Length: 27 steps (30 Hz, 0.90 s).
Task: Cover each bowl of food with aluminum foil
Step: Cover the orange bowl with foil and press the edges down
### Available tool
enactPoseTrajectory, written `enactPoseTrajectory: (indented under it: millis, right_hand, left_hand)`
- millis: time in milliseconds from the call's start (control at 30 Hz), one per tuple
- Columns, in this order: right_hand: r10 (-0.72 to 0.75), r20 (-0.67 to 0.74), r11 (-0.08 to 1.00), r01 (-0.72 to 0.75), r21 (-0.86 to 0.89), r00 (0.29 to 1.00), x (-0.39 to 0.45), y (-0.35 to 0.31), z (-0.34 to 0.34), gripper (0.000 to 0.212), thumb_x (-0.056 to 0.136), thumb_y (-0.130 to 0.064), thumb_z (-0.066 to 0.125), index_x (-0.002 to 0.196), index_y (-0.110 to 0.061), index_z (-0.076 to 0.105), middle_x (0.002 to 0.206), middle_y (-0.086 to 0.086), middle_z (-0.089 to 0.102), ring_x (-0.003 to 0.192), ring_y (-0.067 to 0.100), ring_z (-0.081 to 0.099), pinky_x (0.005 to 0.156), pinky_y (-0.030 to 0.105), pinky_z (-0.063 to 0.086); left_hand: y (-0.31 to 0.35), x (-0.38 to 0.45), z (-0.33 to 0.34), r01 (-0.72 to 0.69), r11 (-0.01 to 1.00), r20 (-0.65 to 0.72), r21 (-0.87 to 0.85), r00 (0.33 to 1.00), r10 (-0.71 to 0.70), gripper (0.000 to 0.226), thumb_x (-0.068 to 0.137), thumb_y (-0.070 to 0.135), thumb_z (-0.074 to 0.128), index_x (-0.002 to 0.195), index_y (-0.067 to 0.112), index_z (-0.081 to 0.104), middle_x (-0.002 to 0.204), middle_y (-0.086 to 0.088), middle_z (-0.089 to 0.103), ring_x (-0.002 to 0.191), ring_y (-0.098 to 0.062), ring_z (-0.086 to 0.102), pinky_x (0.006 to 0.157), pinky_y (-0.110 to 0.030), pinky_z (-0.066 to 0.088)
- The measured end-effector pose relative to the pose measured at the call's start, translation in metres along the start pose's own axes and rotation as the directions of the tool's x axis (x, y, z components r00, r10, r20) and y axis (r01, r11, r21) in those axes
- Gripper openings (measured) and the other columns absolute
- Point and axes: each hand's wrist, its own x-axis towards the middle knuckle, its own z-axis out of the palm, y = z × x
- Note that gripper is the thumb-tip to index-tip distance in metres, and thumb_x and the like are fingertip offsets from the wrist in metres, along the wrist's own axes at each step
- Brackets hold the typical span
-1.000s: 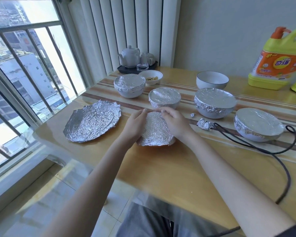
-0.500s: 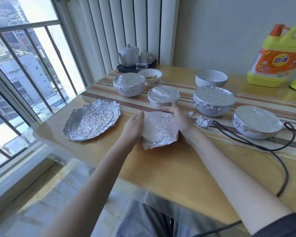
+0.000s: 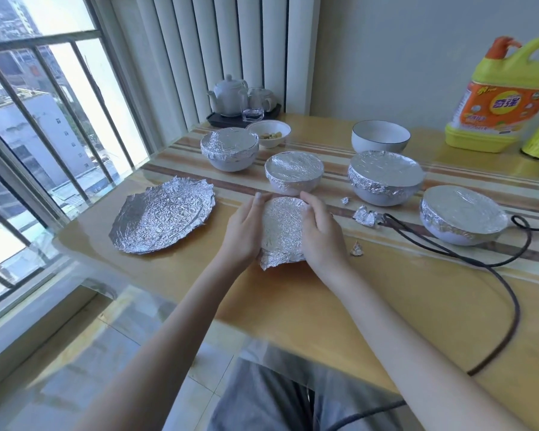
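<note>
Both hands, left hand (image 3: 245,233) and right hand (image 3: 321,236), cup the foil (image 3: 282,231) over the bowl between them on the bench (image 3: 293,306); crimp evenly, loose near-side flap needs tucking under the rim.

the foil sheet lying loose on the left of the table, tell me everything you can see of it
The loose foil sheet is a crinkled silver piece, roughly round with ragged, slightly upturned edges. It lies spread open on the wooden table near the window-side edge, left of both hands. It covers no bowl, and nothing touches it but the tabletop.
</note>
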Motion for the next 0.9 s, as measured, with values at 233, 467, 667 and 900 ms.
enactPoseTrajectory:
  millis: [233, 467, 667, 900]
  right_hand:
    - [0.027, 0.044, 0.996, -0.024, -0.082, 0.999, 0.005, 0.002, -0.004, 0.032, 0.103, -0.026, 0.031, 0.125, -0.018, 0.053, 0.099, 0.004, 0.059, 0.091, 0.020, 0.052, 0.070, 0.025, 0.030]
    - [0.045, 0.191, 0.993, -0.023, -0.117, 0.981, 0.019, -0.005, -0.035, 0.044, 0.103, -0.040, 0.026, 0.126, -0.017, 0.057, 0.128, 0.002, 0.061, 0.119, 0.012, 0.053, 0.098, 0.026, 0.037]
    - [-0.003, -0.077, 0.988, -0.008, -0.152, 0.997, 0.000, -0.013, -0.035, 0.038, 0.104, -0.026, 0.030, 0.131, -0.009, 0.052, 0.129, 0.007, 0.058, 0.121, 0.022, 0.049, 0.078, 0.015, 0.026]
    - [0.009, -0.056, 0.988, -0.017, -0.151, 0.998, -0.010, -0.001, -0.007, 0.039, 0.103, -0.020, 0.031, 0.138, -0.011, 0.047, 0.135, 0.009, 0.054, 0.126, 0.023, 0.046, 0.090, 0.021, 0.030]
  left_hand:
    - [0.015, -0.018, 0.008, 0.020, 0.991, -0.106, 0.130, 0.994, -0.006, 0.027, 0.107, 0.031, 0.029, 0.100, 0.022, 0.053, 0.106, -0.001, 0.058, 0.113, -0.024, 0.053, 0.089, -0.032, 0.035]
    - [0.010, -0.030, 0.010, 0.012, 0.995, -0.036, 0.095, 0.999, -0.009, 0.054, 0.103, 0.049, 0.020, 0.140, 0.016, 0.043, 0.148, 0.005, 0.039, 0.142, -0.016, 0.027, 0.116, -0.033, 0.019]
    - [0.011, -0.008, -0.021, -0.134, 0.979, -0.021, 0.151, 0.990, 0.139, 0.050, 0.107, 0.038, 0.017, 0.151, 0.021, 0.031, 0.159, 0.004, 0.024, 0.148, -0.008, 0.013, 0.120, -0.024, 0.009]
    - [0.013, -0.005, 0.005, -0.177, 0.975, 0.128, 0.136, 0.979, 0.160, 0.046, 0.101, 0.041, 0.027, 0.110, 0.024, 0.068, 0.112, 0.006, 0.067, 0.110, -0.010, 0.057, 0.095, -0.022, 0.039]
